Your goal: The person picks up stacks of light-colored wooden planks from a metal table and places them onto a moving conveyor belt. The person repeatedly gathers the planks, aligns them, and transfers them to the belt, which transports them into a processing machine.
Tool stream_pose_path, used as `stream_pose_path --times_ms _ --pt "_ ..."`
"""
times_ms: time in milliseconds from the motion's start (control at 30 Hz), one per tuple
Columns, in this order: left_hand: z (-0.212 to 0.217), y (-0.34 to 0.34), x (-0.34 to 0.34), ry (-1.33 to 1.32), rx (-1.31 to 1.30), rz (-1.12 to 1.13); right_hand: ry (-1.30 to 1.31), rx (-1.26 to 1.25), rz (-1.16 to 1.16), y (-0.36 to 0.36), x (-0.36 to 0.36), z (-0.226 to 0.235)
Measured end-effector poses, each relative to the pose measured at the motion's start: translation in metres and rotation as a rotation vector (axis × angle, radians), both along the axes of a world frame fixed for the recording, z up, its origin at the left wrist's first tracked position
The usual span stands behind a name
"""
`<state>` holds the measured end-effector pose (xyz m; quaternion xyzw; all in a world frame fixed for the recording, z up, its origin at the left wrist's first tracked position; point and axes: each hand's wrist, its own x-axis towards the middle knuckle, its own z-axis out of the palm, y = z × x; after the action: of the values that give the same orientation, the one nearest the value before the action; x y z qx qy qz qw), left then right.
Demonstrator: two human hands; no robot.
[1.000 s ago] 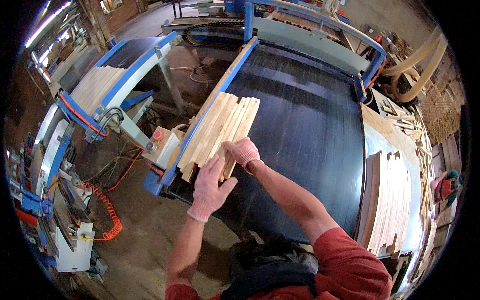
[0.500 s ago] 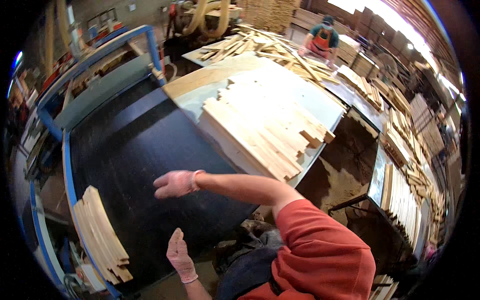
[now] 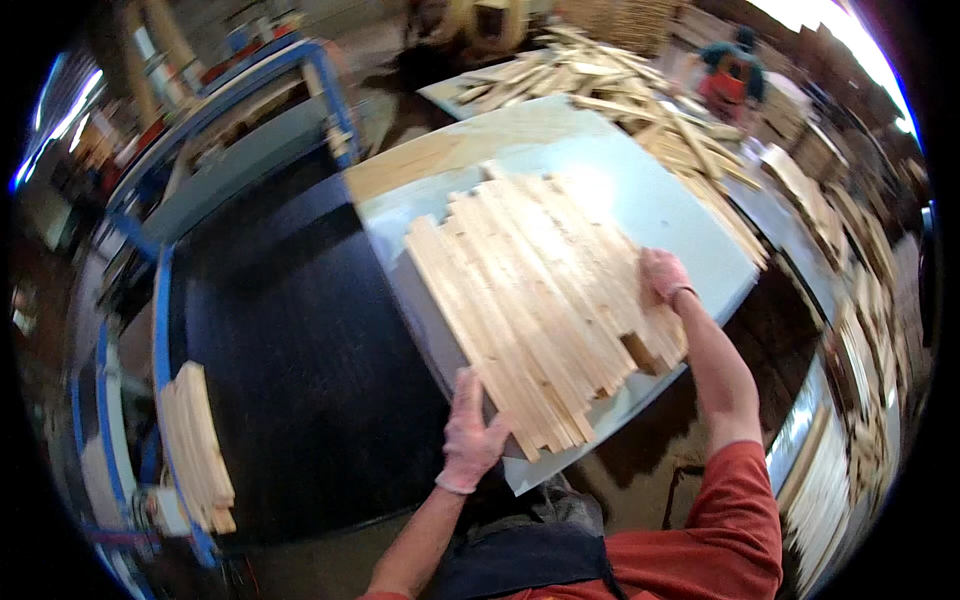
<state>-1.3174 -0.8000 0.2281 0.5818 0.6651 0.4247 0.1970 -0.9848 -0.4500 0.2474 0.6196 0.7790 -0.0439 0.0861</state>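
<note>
Flanks, atop a flat pale blue-grey table (image 3: 690, 235), a broad layer of pale, narrow wooden strips (image 3: 545, 310) running eleven-to-five o'clock: from seven with a pink-gloved left hand (image 3: 472, 437) spread wide; from three, closer, with a pink-gloved right hand (image 3: 662, 275), too hidden to tell its grip.

At one o'clock, a jumbled heap of thin, pale wooden offcuts (image 3: 575, 80), crossing at all angles; just beyond, a tan stack of boards (image 3: 625, 25), cut off by the upper rim. Close to twelve, thick curved beige hoses (image 3: 518, 30), blurred. Between one and two, a co-worker (image 3: 728, 82) in dark green top and red-orange apron. Near two, a glaring white band of light (image 3: 855, 40). Toward four, close-packed pale wooden strips (image 3: 825, 490). At ten, slim white strip lights (image 3: 75, 115).
</note>
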Motion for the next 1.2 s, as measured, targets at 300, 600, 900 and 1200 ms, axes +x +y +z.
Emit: stream_pose_path --times_ms 300,600,900,1200 --pt "-0.003 0.01 0.018 -0.019 -0.085 0.224 0.549 -0.057 -0.263 0.023 -0.04 -0.016" --pt "0.019 -0.126 -0.174 0.259 -0.295 0.428 0.553 -0.178 0.177 -0.118 -0.216 -0.039" --pt "0.023 -0.29 -0.334 0.693 -0.666 0.746 0.565 -0.424 0.322 -0.299 -0.439 0.02" --pt "-0.012 -0.357 -0.419 0.843 -0.503 0.733 0.499 -0.653 0.239 -0.34 -0.479 0.024"
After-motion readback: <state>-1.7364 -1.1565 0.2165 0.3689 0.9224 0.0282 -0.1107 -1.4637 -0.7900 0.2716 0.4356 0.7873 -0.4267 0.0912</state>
